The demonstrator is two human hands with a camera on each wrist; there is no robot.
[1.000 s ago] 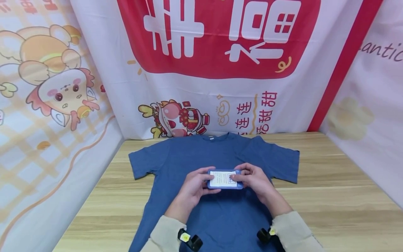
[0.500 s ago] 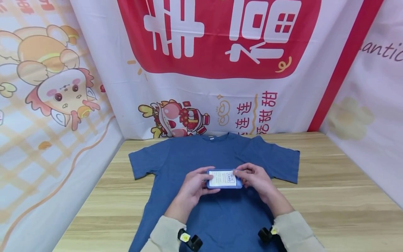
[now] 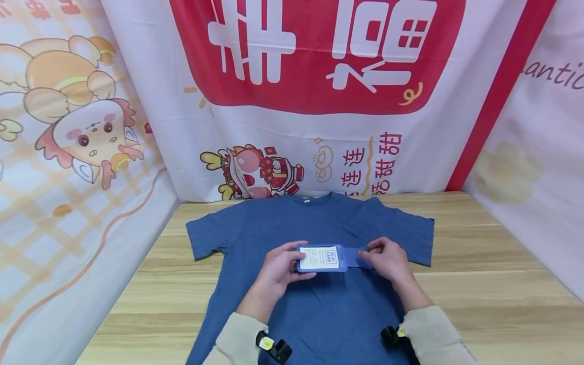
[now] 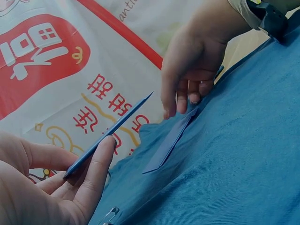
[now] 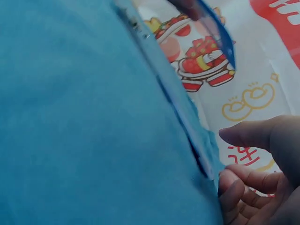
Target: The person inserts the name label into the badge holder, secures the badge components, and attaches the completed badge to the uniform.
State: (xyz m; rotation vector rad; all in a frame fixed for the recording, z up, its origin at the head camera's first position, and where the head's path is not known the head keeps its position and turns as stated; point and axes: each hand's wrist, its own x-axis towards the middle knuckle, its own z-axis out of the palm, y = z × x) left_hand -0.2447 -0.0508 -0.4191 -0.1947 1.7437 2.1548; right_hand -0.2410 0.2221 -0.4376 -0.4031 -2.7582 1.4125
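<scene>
A blue card holder (image 3: 319, 257), its white label reading ID/IC CARD, is pinched between the thumb and fingers of my left hand (image 3: 278, 266) above a blue T-shirt (image 3: 283, 223). The left wrist view catches this card holder (image 4: 112, 129) nearly edge-on. A second flat blue piece (image 4: 171, 143) shows close over the shirt, apart from the holder. My right hand (image 3: 388, 258) is at its far end. In the right wrist view, thumb and index of the right hand (image 5: 267, 183) stand apart, fingertips right at the end of the blue piece (image 5: 190, 133).
The T-shirt lies spread on a wooden table (image 3: 479, 263). A safety pin (image 4: 112, 213) is on the shirt near my left hand. Printed cloth (image 3: 283, 126) hangs at the back and on both sides. Small cameras (image 3: 274, 347) sit on both wrists.
My right hand has left the card holder and moved right, and the second blue piece now shows between them. My left hand has shifted slightly left with the card holder.
</scene>
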